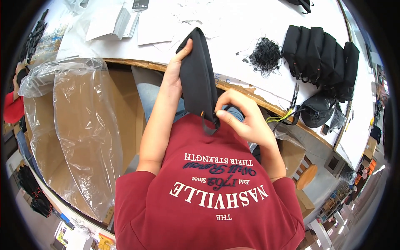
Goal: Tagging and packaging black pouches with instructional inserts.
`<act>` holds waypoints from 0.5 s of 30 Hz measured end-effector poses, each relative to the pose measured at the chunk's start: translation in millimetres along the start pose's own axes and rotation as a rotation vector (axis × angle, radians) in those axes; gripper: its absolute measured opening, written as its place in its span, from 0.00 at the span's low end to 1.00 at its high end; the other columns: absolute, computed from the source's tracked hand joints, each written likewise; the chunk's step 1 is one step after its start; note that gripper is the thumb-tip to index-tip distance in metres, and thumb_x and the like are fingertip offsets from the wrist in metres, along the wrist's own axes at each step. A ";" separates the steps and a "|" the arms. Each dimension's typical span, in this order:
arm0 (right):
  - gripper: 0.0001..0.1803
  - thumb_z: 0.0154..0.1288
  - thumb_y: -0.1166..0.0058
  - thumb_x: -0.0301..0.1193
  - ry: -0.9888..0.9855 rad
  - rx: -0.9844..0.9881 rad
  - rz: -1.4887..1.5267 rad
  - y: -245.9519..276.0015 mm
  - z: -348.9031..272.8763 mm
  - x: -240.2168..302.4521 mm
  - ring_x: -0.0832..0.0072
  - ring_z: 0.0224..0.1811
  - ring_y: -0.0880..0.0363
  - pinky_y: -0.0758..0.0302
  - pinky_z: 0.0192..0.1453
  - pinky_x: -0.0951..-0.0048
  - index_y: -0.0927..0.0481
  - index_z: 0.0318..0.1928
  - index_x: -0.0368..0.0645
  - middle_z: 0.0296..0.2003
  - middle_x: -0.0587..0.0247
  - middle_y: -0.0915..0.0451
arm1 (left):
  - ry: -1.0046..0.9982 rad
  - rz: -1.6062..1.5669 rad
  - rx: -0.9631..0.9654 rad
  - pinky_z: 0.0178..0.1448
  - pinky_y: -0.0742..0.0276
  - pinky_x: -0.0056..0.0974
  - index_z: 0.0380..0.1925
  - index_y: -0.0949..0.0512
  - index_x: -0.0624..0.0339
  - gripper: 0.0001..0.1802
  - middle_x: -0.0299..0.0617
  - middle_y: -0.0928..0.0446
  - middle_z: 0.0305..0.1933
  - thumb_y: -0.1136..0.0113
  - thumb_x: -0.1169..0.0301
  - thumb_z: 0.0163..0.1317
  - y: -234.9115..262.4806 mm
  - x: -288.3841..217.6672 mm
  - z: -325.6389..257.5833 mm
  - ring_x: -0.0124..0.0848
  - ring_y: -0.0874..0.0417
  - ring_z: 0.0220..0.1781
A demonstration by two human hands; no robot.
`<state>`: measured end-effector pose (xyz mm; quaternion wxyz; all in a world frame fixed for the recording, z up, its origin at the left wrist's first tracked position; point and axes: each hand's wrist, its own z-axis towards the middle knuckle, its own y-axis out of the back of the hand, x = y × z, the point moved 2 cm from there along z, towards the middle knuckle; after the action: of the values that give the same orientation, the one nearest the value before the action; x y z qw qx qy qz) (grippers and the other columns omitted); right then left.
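Note:
A slim black fabric pouch (195,75) is held up in front of my chest, tilted, with a dark loop and a small orange tab at its lower end. My left hand (178,66) grips its upper left side, thumb lying over the front face. At the lower right corner, the thumb and forefinger of my right hand (241,114) pinch the pouch's edge beside the loop. What exactly lies between those fingertips is too small to make out.
On the white table (237,29) lie a tangle of black cords (265,56), a row of black pouches (312,54), scissors (295,93) and a black bag (317,111). Papers (109,23) are stacked far left. A plastic-lined cardboard box (129,98) stands left; another person's red sleeve (13,108) shows beyond.

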<state>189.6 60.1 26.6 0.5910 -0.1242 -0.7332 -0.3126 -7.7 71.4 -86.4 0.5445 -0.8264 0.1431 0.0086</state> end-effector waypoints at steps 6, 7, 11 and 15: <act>0.22 0.60 0.40 0.26 -0.195 -0.256 0.365 8.9 -1.1 -17.7 0.79 0.35 0.24 0.27 0.40 0.77 0.32 0.52 0.40 0.38 0.62 0.23 | -0.282 0.289 -0.233 0.48 0.22 0.35 0.46 0.23 0.63 0.20 0.41 0.19 0.43 0.40 0.58 0.64 -38.4 4.4 -28.0 0.30 0.18 0.44; 0.22 0.59 0.39 0.26 -0.239 -0.234 0.524 13.0 -2.0 -21.6 0.79 0.34 0.23 0.27 0.40 0.76 0.32 0.52 0.41 0.37 0.61 0.22 | -0.349 0.301 -0.188 0.52 0.23 0.35 0.50 0.24 0.63 0.22 0.41 0.20 0.47 0.41 0.57 0.65 -43.8 5.7 -39.1 0.30 0.19 0.48; 0.29 0.53 0.43 0.30 -0.420 -0.126 0.933 37.0 -10.8 -34.7 0.80 0.40 0.21 0.25 0.41 0.81 0.32 0.56 0.35 0.46 0.57 0.21 | -0.559 0.944 0.224 0.66 0.35 0.42 0.67 0.44 0.57 0.55 0.45 0.37 0.67 0.23 0.51 0.43 -50.0 -13.8 -73.2 0.38 0.33 0.66; 0.25 0.56 0.46 0.29 -0.532 0.041 1.279 25.8 -17.0 -49.9 0.75 0.44 0.20 0.24 0.49 0.78 0.29 0.54 0.31 0.47 0.55 0.21 | -0.978 1.530 0.288 0.64 0.33 0.41 0.62 0.34 0.55 0.55 0.47 0.32 0.62 0.18 0.61 0.27 -63.0 -23.1 -90.2 0.40 0.29 0.62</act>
<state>230.8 79.1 -10.7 0.4616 -0.5931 -0.6418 0.1523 -27.1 18.3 10.7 0.4880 -0.3352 0.4043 0.6972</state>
